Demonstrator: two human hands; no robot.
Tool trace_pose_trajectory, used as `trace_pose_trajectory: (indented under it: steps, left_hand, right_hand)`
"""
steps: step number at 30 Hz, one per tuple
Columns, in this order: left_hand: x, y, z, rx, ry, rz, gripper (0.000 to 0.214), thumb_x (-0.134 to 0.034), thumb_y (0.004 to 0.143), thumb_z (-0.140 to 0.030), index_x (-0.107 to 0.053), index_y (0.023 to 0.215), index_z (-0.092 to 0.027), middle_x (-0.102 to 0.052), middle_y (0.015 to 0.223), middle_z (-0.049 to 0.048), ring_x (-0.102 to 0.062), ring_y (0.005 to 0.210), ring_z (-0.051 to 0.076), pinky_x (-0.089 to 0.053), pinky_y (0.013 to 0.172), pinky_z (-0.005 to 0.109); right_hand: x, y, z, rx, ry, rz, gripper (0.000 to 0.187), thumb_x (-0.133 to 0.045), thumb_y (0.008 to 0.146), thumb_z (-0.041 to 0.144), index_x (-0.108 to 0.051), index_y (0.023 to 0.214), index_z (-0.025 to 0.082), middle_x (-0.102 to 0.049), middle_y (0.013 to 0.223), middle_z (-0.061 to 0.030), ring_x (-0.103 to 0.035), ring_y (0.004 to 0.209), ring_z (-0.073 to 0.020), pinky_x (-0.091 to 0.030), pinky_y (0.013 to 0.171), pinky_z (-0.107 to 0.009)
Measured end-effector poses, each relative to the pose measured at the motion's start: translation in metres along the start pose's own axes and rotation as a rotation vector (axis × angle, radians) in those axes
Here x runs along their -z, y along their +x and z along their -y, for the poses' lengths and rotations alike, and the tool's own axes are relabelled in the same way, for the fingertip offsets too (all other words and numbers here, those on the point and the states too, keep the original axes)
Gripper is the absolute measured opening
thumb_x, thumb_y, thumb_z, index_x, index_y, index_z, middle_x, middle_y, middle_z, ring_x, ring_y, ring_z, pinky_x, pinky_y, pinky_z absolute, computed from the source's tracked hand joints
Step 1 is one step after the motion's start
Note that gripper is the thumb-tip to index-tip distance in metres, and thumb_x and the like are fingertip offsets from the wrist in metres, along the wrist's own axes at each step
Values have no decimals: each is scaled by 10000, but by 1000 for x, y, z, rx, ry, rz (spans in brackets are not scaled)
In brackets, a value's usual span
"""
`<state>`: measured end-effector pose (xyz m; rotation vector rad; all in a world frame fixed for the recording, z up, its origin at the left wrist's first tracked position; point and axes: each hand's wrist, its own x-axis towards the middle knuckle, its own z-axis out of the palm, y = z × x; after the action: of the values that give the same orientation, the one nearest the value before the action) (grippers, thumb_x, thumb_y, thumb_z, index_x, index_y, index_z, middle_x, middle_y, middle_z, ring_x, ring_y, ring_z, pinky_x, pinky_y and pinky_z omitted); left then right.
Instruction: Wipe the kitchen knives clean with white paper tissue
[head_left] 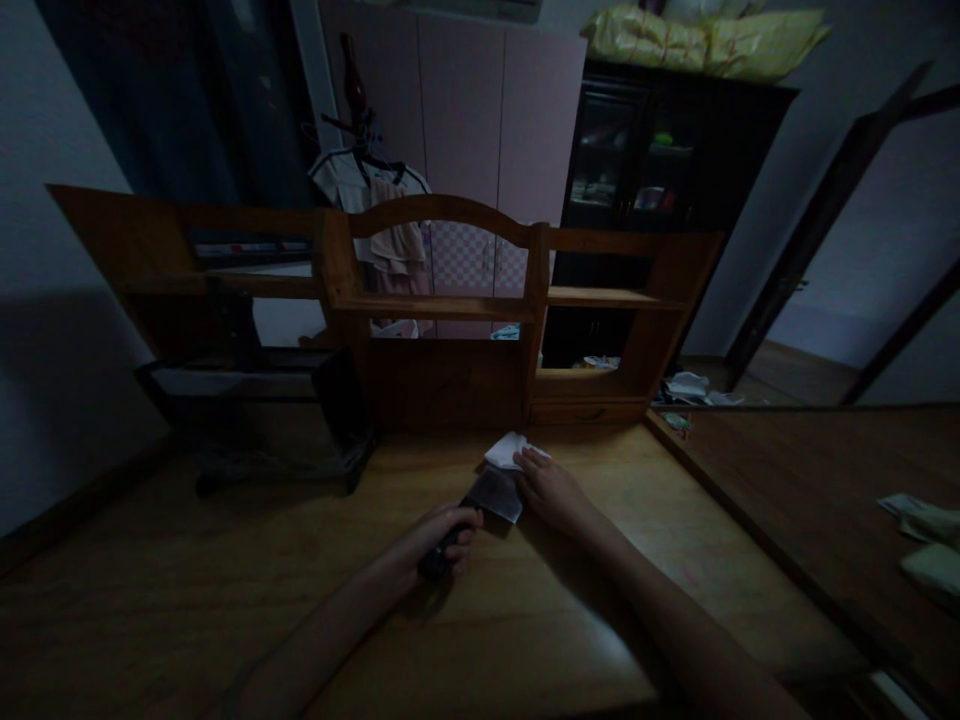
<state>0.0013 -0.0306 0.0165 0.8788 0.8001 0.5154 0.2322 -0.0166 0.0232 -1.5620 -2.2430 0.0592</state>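
My left hand (442,541) is closed around the dark handle of a cleaver (496,494), whose broad grey blade lies low over the wooden desk (300,560) and points away from me. My right hand (551,490) rests just right of the blade, fingers bent down onto a white folded cloth or tissue (507,450) at the blade's far end. The cloth lies on the desk close to the base of the wooden shelf unit (442,300). The scene is dim, so fine detail of the fingers is hard to see.
A dark wire rack (247,390) stands at the desk's back left. A lower dark table (825,500) to the right carries pale cloths (930,540). Behind the shelf are hanging clothes (390,230), a pink wardrobe (480,130) and a black cabinet (660,160).
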Motion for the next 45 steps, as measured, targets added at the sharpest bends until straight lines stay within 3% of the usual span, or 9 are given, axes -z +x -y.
trace_pose_trajectory:
  steps: [9,18,27,32,41,45]
  left_hand:
    - [-3,1,-4,21,-1,-4,185,-616,718,-292,-484,798,-190,-341,513,-104,-228,350,31,-308,344,182]
    - [0,0,-1,-14,2,-2,209,-634,709,-313,-497,815,-196,-371,540,-99,-268,364,32,-313,366,183]
    - [-5,-4,-3,-24,18,-57,160,-605,696,-273,-476,736,-188,-377,511,-94,-261,358,38,-341,354,190]
    - [-8,-3,-4,-15,32,-76,137,-591,677,-249,-474,711,-187,-389,502,-92,-276,349,41,-351,347,194]
    - [-8,-3,-2,-4,12,-63,142,-586,668,-234,-453,654,-190,-382,488,-90,-273,340,40,-347,351,199]
    - [-9,-3,-2,16,13,-76,166,-589,663,-233,-430,633,-194,-369,464,-95,-266,330,40,-334,344,202]
  right_hand:
    - [3,0,4,58,39,14,419,-361,948,235,-454,1354,193,-434,1409,-120,-387,1308,-231,-310,1076,-385]
    - [9,-4,30,227,241,106,430,-345,974,304,-383,1401,269,-342,1473,-57,-272,1370,-205,-208,1125,-429]
    - [28,-9,52,329,364,155,402,-327,990,308,-390,1386,308,-382,1449,-38,-313,1352,-182,-6,1137,-490]
    - [26,-6,51,374,471,186,414,-359,980,276,-380,1393,288,-411,1430,-50,-336,1340,-172,-36,1144,-475]
    - [25,-4,45,270,685,225,379,-422,945,293,-517,1308,235,-476,1381,-35,-384,1312,-207,-155,1142,-437]
    - [26,-3,44,261,715,224,365,-461,911,266,-573,1255,219,-524,1336,-39,-412,1293,-212,-133,1145,-441]
